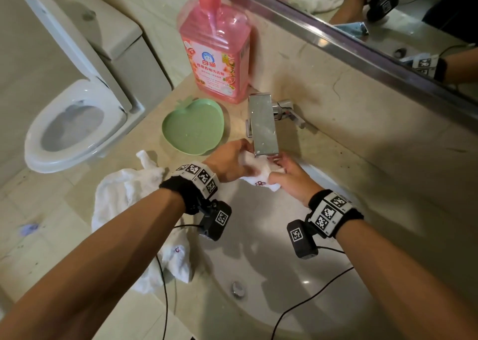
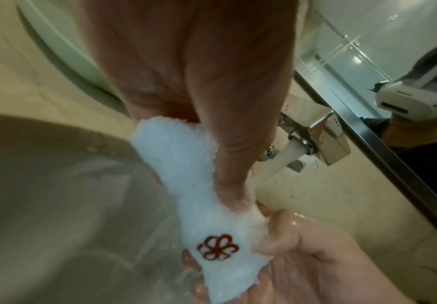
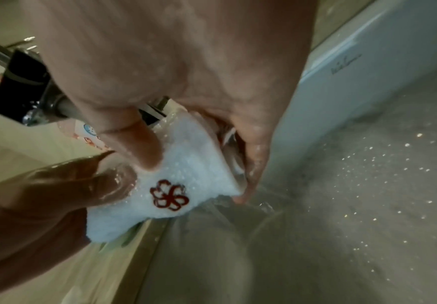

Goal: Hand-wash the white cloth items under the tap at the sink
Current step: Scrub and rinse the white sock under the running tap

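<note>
A small white cloth (image 1: 260, 174) with a red flower mark (image 2: 217, 247) is stretched between both hands under the running tap (image 1: 263, 125), above the sink (image 1: 297, 275). The left hand (image 1: 229, 162) grips one end with curled fingers; the right hand (image 1: 291, 177) pinches the other end, thumb on top. More white cloth items (image 1: 124, 197) lie heaped on the surface (image 1: 77, 236) left of the basin, near a green apple-shaped dish (image 1: 194, 126) and a pink detergent bottle (image 1: 216, 52).
</note>
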